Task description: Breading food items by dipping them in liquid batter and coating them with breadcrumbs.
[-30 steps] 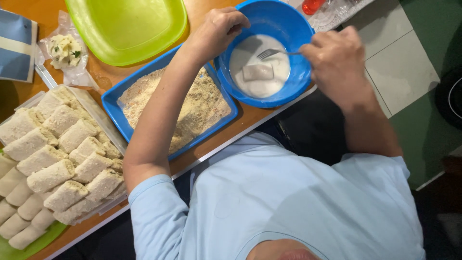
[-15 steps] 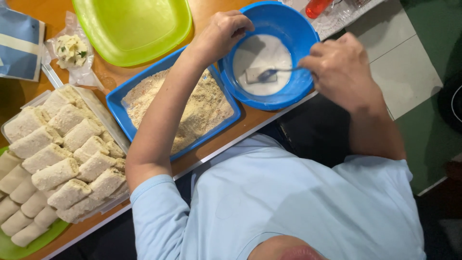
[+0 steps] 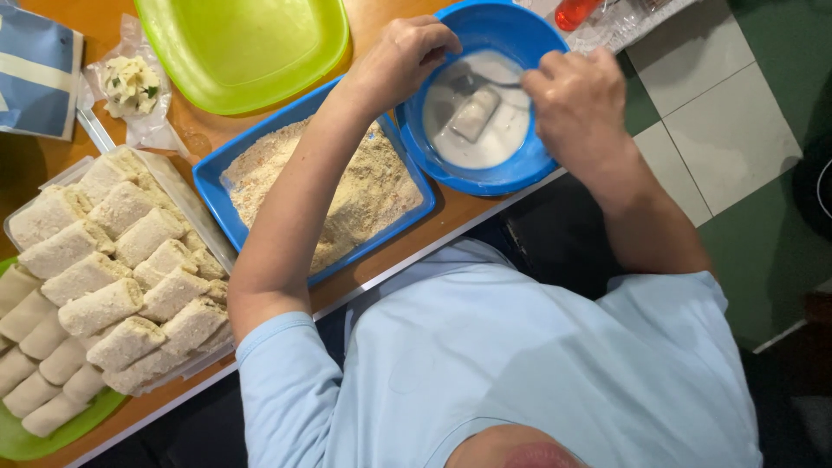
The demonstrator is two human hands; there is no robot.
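Over the blue bowl (image 3: 511, 169) at the counter's (image 3: 451, 217) right end, your left hand (image 3: 403, 61) closes its grip on the rim while your right hand (image 3: 576, 100) pinches a spoon (image 3: 472, 82) beside one roll (image 3: 475, 114) lying in white batter. Judged by stock: many crumbed rolls (image 3: 121, 286) fill the left container, the crumb tray (image 3: 342, 186) awaits this one, and plain rolls (image 3: 35, 390) remain at far left.

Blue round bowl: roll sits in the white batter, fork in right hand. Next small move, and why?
Probably turn the pale rectangular roll with the metal fork: its top looks uncoated in the blue round plastic bowl, the left hand steadies the rim, and the right hand holds the fork beside it.
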